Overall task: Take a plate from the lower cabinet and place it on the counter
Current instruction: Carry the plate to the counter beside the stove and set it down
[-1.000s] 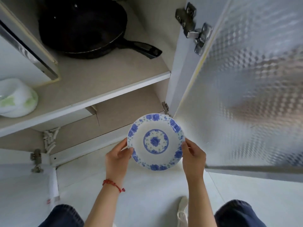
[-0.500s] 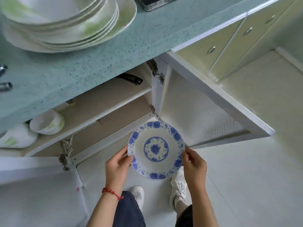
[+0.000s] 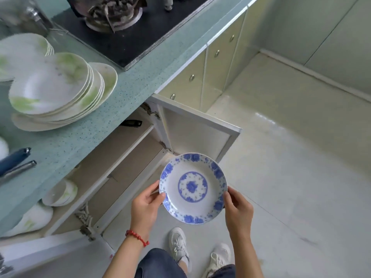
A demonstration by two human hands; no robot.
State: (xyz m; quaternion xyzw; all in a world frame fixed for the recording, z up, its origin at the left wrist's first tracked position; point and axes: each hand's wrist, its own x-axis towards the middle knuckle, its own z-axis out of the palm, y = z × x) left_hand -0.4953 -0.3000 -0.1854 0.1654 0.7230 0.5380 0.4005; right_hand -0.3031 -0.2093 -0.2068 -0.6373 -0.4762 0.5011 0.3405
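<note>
A white plate with blue flowers [image 3: 193, 188] is held level between both hands, out in front of the open lower cabinet [image 3: 120, 157] and above the floor. My left hand [image 3: 146, 207] grips its left rim, thumb on top. My right hand [image 3: 237, 211] grips the right rim. The speckled green counter [image 3: 128, 91] runs above and to the left of the plate.
A stack of white and green plates [image 3: 56, 91] stands on the counter, with a black hob and burner [image 3: 120, 21] behind it. The cabinet door [image 3: 196, 125] hangs open just beyond the plate. Bowls [image 3: 60, 193] sit on the cabinet shelf. Utensil handles [image 3: 16, 163] overhang the counter's left.
The view has risen from inside the cabinet to above the counter. Both hands have carried the plate up and out of the cabinet, still gripping it the same way.
</note>
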